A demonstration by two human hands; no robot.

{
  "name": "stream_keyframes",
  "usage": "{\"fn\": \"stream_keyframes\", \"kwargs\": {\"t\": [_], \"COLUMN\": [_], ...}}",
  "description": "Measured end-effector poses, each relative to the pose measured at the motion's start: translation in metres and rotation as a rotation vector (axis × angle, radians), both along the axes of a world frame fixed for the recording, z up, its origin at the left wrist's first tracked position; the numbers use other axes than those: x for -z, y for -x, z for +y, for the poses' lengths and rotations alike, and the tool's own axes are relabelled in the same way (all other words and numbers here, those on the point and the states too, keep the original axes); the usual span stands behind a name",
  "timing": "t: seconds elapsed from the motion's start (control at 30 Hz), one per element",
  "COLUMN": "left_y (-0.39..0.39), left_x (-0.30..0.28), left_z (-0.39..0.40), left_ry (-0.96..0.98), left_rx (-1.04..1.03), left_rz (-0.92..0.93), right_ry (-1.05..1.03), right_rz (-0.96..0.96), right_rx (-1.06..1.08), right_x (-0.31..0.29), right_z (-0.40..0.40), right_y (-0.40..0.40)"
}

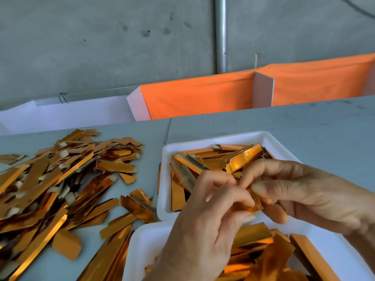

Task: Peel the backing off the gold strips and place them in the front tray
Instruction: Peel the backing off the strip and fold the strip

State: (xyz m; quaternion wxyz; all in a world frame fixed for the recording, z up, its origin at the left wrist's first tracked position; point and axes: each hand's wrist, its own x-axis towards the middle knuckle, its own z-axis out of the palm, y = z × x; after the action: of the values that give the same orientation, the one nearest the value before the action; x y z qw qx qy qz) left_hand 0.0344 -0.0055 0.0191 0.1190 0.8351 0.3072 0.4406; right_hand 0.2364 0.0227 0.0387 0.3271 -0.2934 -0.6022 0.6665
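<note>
Both hands meet over the gap between two white trays. My left hand (205,226) and my right hand (300,195) pinch one small gold strip (256,203) between their fingertips; most of it is hidden by the fingers. The near tray (140,242) below the hands holds several shiny gold strips (253,238). The farther white tray (261,136) also holds several gold strips, one lying bright across its top (244,157).
A large loose pile of gold strips and backing pieces (60,179) covers the grey table (304,122) on the left. Behind the table stand orange cloth bins (203,94) with white dividers, then a concrete wall with a metal pipe (221,33).
</note>
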Motion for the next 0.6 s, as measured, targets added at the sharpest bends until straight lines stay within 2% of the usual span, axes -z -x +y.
{"fn": "stream_keyframes", "kwargs": {"t": [0.17,0.33,0.5,0.6], "left_y": [-0.0018,-0.0031,-0.0039,-0.004], "left_x": [-0.001,-0.0024,-0.0017,0.0009], "left_z": [-0.0017,-0.003,-0.0036,-0.0031], "left_ry": [0.016,-0.063,-0.035,0.056], "left_rx": [0.045,0.002,0.035,0.069], "left_rz": [-0.063,0.011,-0.036,-0.118], "right_ry": [0.076,0.105,0.11,0.088], "right_rz": [0.066,0.073,0.086,0.083], "right_rx": [-0.014,-0.004,-0.001,-0.005], "right_x": [0.0002,0.0,0.0007,0.0006], "right_z": [0.0004,0.0009,0.0004,0.0004], "right_y": [0.0002,0.0032,0.0022,0.0021]}}
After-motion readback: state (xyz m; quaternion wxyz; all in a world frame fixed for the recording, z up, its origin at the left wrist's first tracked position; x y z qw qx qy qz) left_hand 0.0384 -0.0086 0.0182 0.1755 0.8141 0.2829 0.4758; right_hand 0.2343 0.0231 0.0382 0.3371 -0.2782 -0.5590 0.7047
